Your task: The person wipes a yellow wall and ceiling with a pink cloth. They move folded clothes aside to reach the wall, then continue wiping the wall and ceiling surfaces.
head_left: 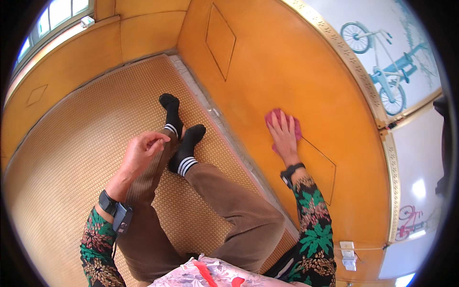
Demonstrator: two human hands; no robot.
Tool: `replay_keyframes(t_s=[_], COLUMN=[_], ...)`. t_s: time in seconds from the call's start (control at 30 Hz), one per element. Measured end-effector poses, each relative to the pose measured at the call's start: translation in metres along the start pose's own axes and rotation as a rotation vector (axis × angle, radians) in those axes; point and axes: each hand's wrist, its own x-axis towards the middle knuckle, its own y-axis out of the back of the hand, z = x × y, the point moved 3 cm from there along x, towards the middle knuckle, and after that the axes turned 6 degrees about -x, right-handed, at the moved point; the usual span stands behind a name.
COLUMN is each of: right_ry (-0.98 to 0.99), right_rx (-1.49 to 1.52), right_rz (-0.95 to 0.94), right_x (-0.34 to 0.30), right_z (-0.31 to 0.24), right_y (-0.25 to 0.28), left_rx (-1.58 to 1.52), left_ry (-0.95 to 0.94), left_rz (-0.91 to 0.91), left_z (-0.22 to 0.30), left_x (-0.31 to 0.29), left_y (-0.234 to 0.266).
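Note:
My right hand (285, 138) lies with fingers spread over a crumpled pinkish-red cloth (297, 125), pressing it flat against the orange wall panel (267, 62). Parts of the cloth show around the fingers and beside the palm. My left hand (144, 150) hovers above my lower leg, its fingers curled in loosely. Nothing shows in it, though the inside of the palm is partly hidden. Each wrist wears a black band; a small dark device (123, 219) is fixed at the left one.
I sit with legs stretched on a tan woven mat (67, 167), wearing black socks (190, 143). A grey ledge (224, 122) runs between mat and panel. White tiles with bicycle pictures (382, 67) stand above a gold trim. A white socket (347, 249) sits low right; a window (52, 16) upper left.

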Motion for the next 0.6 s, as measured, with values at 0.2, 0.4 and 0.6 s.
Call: replay_keyframes(t_s=[0.2, 0.4, 0.6], right_ry=[0.041, 0.248, 0.306], right_rx=[0.016, 0.142, 0.243], right_rz=[0.005, -0.050, -0.192], right_x=[0.107, -0.039, -0.194], right_z=[-0.044, -0.062, -0.065], right_y=[-0.014, -0.024, -0.002], left_rx=[0.052, 0.014, -0.021], left_ry=[0.064, 0.057, 0.024], left_rz=[-0.030, -0.015, -0.077], left_z=[0.005, 0.006, 0.020], left_x=[0.002, 0.002, 0.000], left_y=[-0.004, -0.006, -0.012])
